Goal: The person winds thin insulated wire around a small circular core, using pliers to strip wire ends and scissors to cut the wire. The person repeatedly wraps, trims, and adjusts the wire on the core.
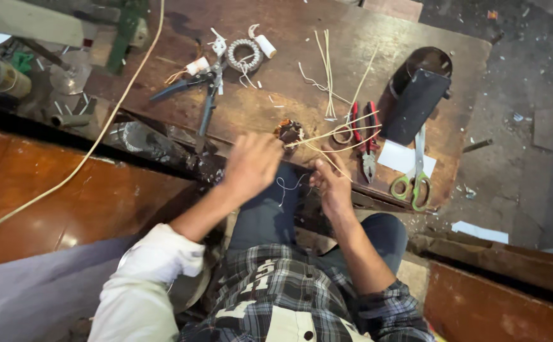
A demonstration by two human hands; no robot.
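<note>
Head view looks down on a worn wooden bench [302, 63]. Left hand [251, 163] curls its fingers around a small copper-wound coil [289, 132] at the near edge of the bench. Right hand [332, 183] pinches the ends of pale insulating strips [340, 136] that fan out from the coil over red-handled pliers [368, 136]. Green-handled scissors [416, 180] lie on a white paper beside a black cylinder [419, 92]. Blue-handled pliers [203, 88] and a wound ring [244, 56] sit farther back
</note>
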